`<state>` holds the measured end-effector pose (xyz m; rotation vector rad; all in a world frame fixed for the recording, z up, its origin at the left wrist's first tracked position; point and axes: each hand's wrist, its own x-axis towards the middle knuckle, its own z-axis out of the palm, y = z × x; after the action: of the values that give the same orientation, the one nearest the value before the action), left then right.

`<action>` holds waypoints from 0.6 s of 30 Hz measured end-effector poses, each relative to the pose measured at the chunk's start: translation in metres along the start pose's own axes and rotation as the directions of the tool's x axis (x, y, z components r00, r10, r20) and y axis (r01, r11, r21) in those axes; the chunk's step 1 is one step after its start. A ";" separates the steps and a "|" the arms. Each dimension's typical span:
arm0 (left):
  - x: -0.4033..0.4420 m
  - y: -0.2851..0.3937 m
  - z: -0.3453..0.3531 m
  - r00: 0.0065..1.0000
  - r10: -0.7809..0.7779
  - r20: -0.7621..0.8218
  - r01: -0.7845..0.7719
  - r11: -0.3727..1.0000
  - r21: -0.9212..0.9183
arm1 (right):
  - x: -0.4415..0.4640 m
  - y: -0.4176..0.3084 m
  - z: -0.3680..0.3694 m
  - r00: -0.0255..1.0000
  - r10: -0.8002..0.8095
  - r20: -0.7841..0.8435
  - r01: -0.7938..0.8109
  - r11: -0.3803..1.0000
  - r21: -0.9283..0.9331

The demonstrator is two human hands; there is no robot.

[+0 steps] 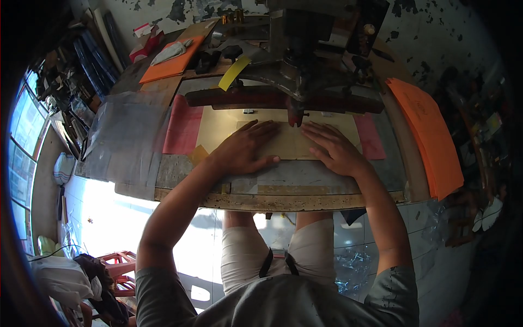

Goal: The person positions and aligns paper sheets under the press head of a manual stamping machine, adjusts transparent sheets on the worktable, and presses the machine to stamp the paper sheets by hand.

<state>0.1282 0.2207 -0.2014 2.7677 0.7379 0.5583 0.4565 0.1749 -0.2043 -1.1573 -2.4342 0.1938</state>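
Note:
My left hand (248, 147) lies flat with its fingers spread on a pale yellowish sheet (286, 146). On the right part of that sheet rests my right hand (333, 146), fingers stretched out and pointing inward. Both hands are just in front of a dark machine head (294, 71) with a long dark red bar (239, 99) across it. Pink-red sheets show at both sides, a left one (182, 128) and a right one (371, 136). Small clips (249, 111) sit behind my fingers. What lies under my palms is hidden.
Orange folded sheets (427, 136) are stacked at the table's right edge. Clear plastic sheeting (122, 136) covers the left side. An orange board (169, 61) with a grey cloth (173, 50) lies at the back left. A yellow strip (234, 72) hangs on the machine.

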 end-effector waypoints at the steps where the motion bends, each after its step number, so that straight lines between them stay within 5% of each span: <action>1: 0.000 0.001 0.000 1.000 -0.013 -0.006 0.012 1.000 -0.022 | -0.001 0.002 0.001 1.000 -0.003 0.012 0.003 1.000 -0.003; 8: -0.005 0.004 -0.003 0.983 -0.185 -0.001 0.185 0.982 -0.041 | -0.007 0.013 0.002 0.996 0.082 -0.043 -0.079 0.994 0.069; 18: -0.009 -0.001 -0.003 0.946 -0.248 -0.206 0.274 0.956 0.104 | -0.018 0.013 -0.009 0.934 0.255 -0.249 -0.254 0.966 0.035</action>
<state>0.1189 0.2173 -0.2016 2.6930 1.2055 0.7507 0.4796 0.1695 -0.2064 -1.4042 -2.0600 0.1181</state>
